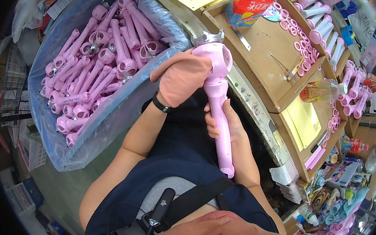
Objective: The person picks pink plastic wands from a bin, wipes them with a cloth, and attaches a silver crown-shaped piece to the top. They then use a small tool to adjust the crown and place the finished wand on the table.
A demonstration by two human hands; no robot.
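Upright in front of my body stands a long pink plastic handle [219,100] with a round, open ring-shaped head. A shiny silver piece [209,37] sits at the top of that head. My right hand [227,121] is closed round the shaft, its fingers wrapping the middle from the right. Over my left hand [180,78] lies a salmon-coloured cloth [184,81], which hides the fingers. Through it the hand presses against the left side of the head. One loose fold of the cloth sticks out to the left.
At left, a large bin lined with a blue plastic bag [100,134] holds many similar pink handles [98,63]. Cardboard trays [259,56] on the bench carry pink rings [303,51], a screwdriver [287,72], a drink bottle [319,91] and a red packet [248,5].
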